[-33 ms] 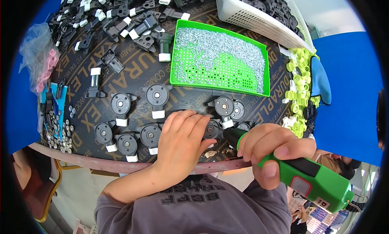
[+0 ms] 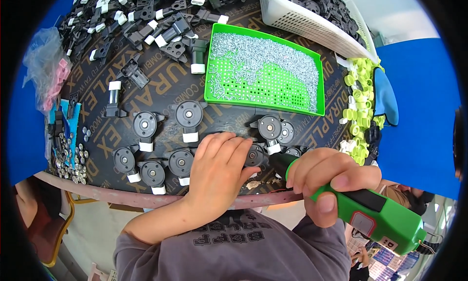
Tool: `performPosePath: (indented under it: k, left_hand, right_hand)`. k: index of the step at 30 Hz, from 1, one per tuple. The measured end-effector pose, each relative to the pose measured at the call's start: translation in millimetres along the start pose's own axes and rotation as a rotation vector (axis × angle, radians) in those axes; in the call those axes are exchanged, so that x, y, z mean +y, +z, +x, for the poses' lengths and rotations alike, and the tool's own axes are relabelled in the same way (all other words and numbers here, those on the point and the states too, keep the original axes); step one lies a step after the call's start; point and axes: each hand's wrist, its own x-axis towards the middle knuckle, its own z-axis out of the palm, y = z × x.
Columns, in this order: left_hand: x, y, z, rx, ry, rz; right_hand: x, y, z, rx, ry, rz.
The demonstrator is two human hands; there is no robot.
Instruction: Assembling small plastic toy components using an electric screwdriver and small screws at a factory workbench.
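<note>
My right hand [image 2: 331, 171] is wrapped round a green electric screwdriver [image 2: 382, 220] with a black grip panel. Its black nose points left, close beside a black disc-shaped part [image 2: 254, 155]. My left hand [image 2: 214, 176] lies curved over that part near the table's front edge, its fingers together and the thumb out to the right. Most of the part is hidden under the hand. More black disc parts with white ends, such as one disc part [image 2: 189, 114], stand to the left. Another disc part [image 2: 269, 127] sits just beyond the screwdriver's nose.
A green perforated tray [image 2: 263, 104] of silver screws stands beyond my hands. Behind it is a white basket [image 2: 312, 35] of black discs. Black brackets [image 2: 134, 74] heap at the far left. Yellow-green caps [image 2: 360, 105] line the right side; small metal pieces [image 2: 78, 164] lie at the left.
</note>
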Motion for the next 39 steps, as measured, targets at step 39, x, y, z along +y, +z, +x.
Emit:
performPosePath:
  k: [39]
  left_hand:
    - [4.6,16.5,3.9,-0.082,-0.071,-0.181]
  right_hand:
    - [58.0,-48.2,28.4,0.485,0.064,-0.265]
